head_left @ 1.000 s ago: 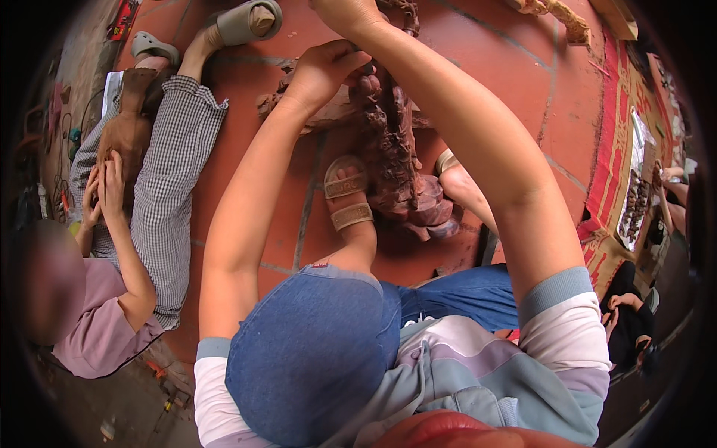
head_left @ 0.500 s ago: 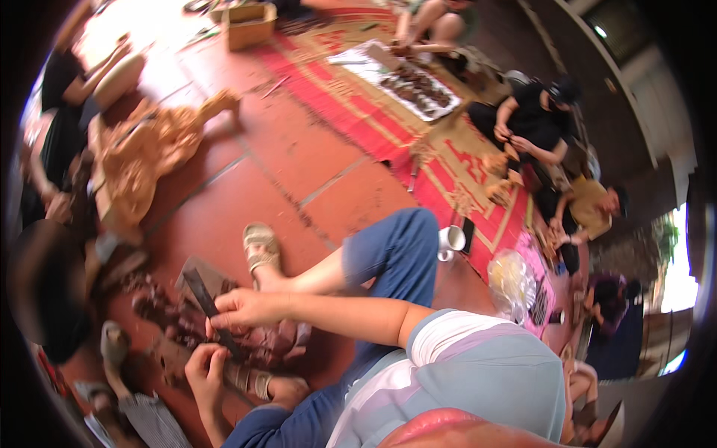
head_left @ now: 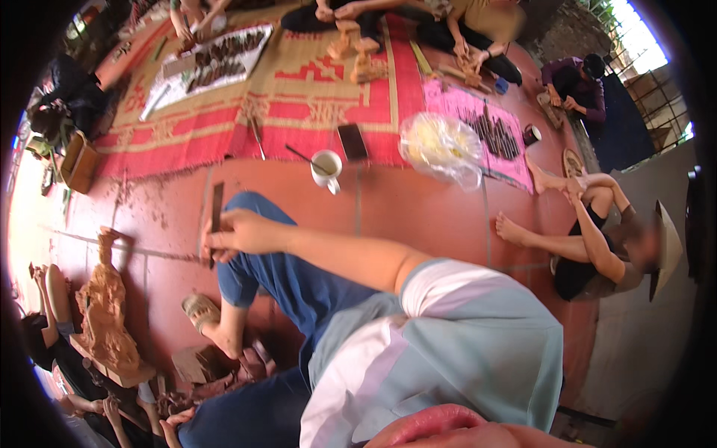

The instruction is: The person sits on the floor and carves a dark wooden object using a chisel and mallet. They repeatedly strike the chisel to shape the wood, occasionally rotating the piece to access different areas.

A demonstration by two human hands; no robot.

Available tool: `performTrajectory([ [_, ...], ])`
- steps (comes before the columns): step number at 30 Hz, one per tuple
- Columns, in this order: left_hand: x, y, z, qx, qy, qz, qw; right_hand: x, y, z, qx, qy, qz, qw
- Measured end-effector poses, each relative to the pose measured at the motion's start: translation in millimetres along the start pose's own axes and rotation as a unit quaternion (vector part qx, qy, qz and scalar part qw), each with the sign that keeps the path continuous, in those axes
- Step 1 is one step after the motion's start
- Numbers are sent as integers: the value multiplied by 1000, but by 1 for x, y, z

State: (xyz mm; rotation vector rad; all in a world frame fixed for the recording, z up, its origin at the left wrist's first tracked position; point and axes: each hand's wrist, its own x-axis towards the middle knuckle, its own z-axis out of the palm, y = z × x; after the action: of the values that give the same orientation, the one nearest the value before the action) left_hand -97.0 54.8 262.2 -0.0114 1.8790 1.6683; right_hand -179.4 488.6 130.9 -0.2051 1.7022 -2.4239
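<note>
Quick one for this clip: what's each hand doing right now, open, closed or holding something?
Left hand: cannot be told; not clearly visible.
Right hand: closed, holding a dark, flat, narrow tool.

"How does the white mug (head_left: 326,163) look?"

"Smooth and glossy, like glazed ceramic."

"And the dark flat tool (head_left: 217,203) left of it?"

"Matt, apparently metal."

"The bag (head_left: 441,149) to the mug's right?"

"Thin clear plastic, crinkled and shiny."

"The phone (head_left: 353,142) just beyond the mug?"

"Smooth, dark, glass-like face."

"The mat (head_left: 321,104) behind?"

"Woven, matt, straw-like."

"And the floor (head_left: 418,216) on the mug's near side?"

"Red tile, faintly glossy."

"The carving (head_left: 110,313) far to its left?"

"Bare wood, rough and unevenly cut."
</note>
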Motion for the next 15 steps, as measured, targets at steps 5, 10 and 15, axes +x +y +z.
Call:
performTrajectory([
  [5, 16, 2, 20, 7, 36, 16, 999, -10, -3, -16, 52, 17, 25, 998],
  [10, 18, -1, 31, 12, 56, 15, 998, -20, 0, -9, 39, -12, 23, 999],
  [15, 15, -4, 34, 15, 65, 28, 997, -29, 6, 13, 51, -30, 26, 998],
])
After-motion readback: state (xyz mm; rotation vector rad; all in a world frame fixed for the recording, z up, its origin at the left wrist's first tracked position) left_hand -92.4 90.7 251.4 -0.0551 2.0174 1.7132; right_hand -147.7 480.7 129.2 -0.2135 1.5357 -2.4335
